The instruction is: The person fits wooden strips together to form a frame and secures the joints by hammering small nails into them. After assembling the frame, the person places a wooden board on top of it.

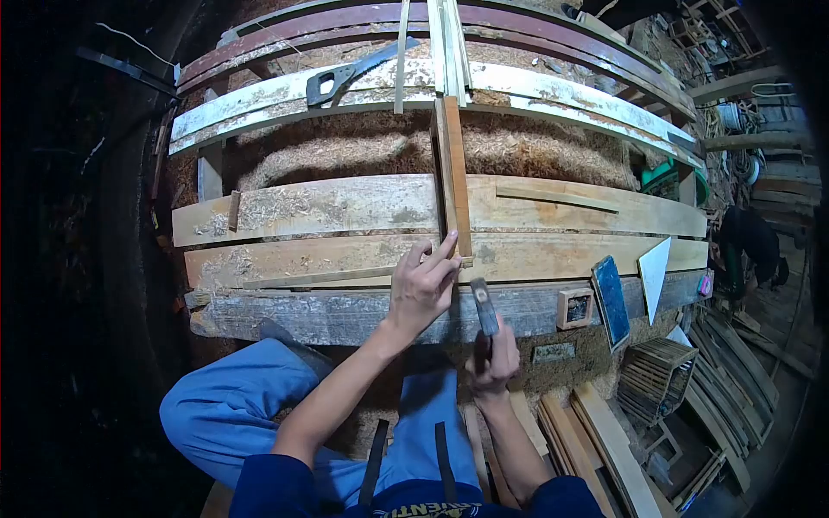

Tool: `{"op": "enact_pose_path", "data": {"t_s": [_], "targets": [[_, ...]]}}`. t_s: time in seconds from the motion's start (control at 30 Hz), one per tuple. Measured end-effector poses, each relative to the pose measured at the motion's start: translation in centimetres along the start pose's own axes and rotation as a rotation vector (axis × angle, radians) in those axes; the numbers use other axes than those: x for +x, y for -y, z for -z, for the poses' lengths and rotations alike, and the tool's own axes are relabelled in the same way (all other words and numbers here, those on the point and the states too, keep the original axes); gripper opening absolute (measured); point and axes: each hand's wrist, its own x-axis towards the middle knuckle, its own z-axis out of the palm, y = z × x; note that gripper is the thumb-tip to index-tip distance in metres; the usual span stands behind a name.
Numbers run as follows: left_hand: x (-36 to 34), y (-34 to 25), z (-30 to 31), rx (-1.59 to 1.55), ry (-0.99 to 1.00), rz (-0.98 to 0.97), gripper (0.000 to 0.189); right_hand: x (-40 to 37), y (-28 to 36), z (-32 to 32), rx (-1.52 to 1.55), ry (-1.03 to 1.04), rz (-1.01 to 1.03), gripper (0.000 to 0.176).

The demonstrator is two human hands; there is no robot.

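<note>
One long, straight-edged, orange-brown wooden bar (459, 164) in head view, laid across the smooth, pale-planked counter (561, 255), near end beside left hand (419, 289). Observed left fingers (443, 252) partly spread at the bar; cannot tell whether pinching. Noted right hand (496, 363) with fingers curled around a hammer (485, 312), blunt metal head toward the bar. Recorded: curly shavings (259, 205), rough grey beam (354, 315) at near edge, flat-bladed handsaw (350, 72) farther off.

Hammer head (486, 316): matt metal; brown strip (457, 173): smooth wood; front beam (389, 316): rough wood.
</note>
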Motion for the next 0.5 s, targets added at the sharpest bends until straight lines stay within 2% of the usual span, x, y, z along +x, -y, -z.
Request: {"op": "enact_pose_path", "data": {"t_s": [0.03,0.07,0.17,0.23,0.3,0.37,0.43,0.5], "targets": [[0.1,-0.2,0.0,0.003,-0.009,-0.01,0.019,0.0,-0.3,-0.1,-0.016,0.028,-0.008,0.037],[0.1,-0.4,-0.2,-0.002,-0.01,-0.013,0.019,0.3,-0.8,-0.6,-0.01,0.122,-0.112,0.036],[0.0,0.1,-0.4,-0.008,-0.02,-0.009,0.019,0.7,0.2,-0.2,-0.005,-0.016,-0.014,0.036],[0.2,-0.1,0.0,-0.01,-0.01,-0.004,0.018,0.2,0.4,-0.2,0.012,-0.033,0.001,0.037],[0.1,-0.5,0.0,-0.015,-0.005,-0.003,0.018,0.2,-0.3,-1.3,-0.003,0.099,-0.127,0.037],[0.1,-0.3,-0.2,-0.007,-0.008,0.008,0.017,0.3,-0.5,-1.4,-0.022,0.052,-0.077,0.036],[0.0,-0.1,0.0,-0.011,0.001,0.005,0.017,-0.1,0.0,-0.4,0.023,-0.095,0.087,0.036],[0.1,-0.2,-0.1,-0.023,0.003,0.018,0.017,-1.0,-0.9,-0.6,0.05,-0.073,0.089,0.037]]}}
